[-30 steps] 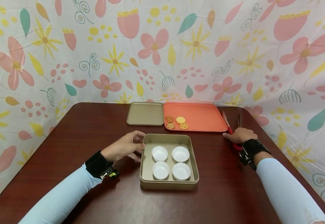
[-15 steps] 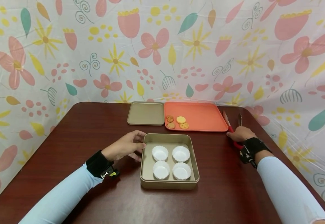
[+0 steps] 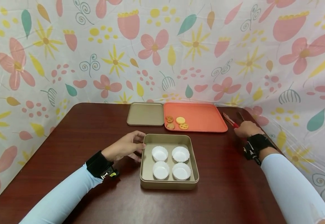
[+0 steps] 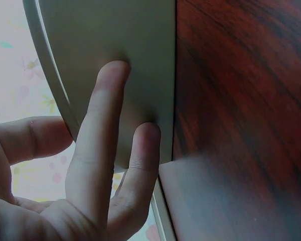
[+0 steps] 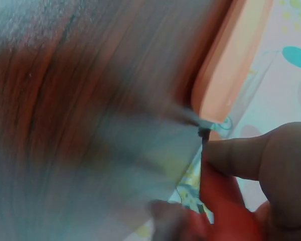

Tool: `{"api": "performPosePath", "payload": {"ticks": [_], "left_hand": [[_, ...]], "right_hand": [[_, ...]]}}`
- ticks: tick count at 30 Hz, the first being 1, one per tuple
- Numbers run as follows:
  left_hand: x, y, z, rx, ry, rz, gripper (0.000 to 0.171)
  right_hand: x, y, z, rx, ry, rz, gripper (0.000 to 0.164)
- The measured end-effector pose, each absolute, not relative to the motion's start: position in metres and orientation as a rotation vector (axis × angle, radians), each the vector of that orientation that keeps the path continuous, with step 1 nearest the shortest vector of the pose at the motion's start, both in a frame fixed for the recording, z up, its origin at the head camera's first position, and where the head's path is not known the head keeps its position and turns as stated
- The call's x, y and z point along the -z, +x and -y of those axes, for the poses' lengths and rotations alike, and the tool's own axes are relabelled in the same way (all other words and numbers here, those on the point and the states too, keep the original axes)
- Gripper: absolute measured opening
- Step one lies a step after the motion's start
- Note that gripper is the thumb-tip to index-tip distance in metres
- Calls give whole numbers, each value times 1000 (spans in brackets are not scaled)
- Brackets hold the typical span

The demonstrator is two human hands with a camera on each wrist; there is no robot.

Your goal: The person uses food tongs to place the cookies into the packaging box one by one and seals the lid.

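My left hand holds the left wall of a square gold baking pan, its thumb over the rim and two fingertips pressed against the outer side in the left wrist view. White fluted paper baking cups, several of them, sit inside the pan in two rows. At the table's right side, my right hand grips a pair of tongs with red handles. The right wrist view is blurred, but the thumb clearly lies along the red handle. Part of the tongs is hidden by that hand.
An orange tray lies at the back, carrying several small cookies in its front left corner. Beside it on the left is a flat gold tray. Dark wooden table surrounds the pan; a floral sheet hangs behind.
My right hand has shifted a little to the right and back toward me, with the tongs moving along and turning. My left hand and the baking pan have stayed in place.
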State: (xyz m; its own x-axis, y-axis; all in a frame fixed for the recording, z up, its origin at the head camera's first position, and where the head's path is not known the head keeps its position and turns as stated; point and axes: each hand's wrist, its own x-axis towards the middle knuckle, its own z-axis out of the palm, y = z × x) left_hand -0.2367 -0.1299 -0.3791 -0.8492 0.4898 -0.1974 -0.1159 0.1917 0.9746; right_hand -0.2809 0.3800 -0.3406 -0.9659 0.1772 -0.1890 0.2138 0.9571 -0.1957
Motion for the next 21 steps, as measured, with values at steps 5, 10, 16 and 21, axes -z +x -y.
{"api": "performPosePath", "payload": {"ticks": [5, 10, 16, 21], "left_hand": [[379, -237, 130, -1701, 346, -2004, 54], [379, -237, 130, -1709, 340, -2000, 53], [380, -237, 130, -1709, 335, -2003, 53], [381, -237, 130, -1708, 337, -2004, 52]], "right_hand": [[342, -280, -376, 317, 353, -3119, 54], [341, -284, -367, 328, 374, -3278, 70], [337, -285, -350, 355, 317, -3325, 79], [333, -284, -334, 361, 271, -3273, 75]]}}
